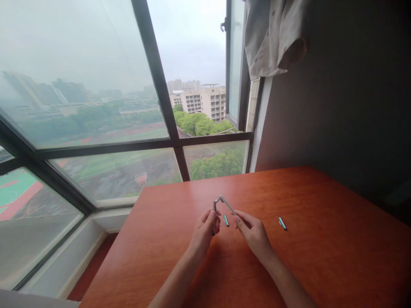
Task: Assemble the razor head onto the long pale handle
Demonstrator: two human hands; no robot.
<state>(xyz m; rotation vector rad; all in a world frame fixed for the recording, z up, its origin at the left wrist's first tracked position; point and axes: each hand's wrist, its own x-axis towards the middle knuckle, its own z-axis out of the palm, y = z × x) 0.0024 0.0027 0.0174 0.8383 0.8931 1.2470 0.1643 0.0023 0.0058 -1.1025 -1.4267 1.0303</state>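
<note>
My left hand (205, 229) is closed around a razor handle (214, 206), silver at its bent top end and dark at its lower end. Between the thumb and fingers of my right hand (253, 233) is a thin grey stick (227, 204), slanting up and left. The stick's far tip is close to the top of the handle; whether they touch I cannot tell. On the table between my hands lies a small green-and-silver strip (226, 220) that looks like a razor cartridge. A similar strip (282, 223) lies to the right of my right hand.
The reddish-brown wooden table (160, 239) stretches below and around my hands. Beyond its far edge stand dark-framed windows (105, 149), one pane swung open. A light garment (272, 38) hangs at the upper right by a dark wall (337, 107).
</note>
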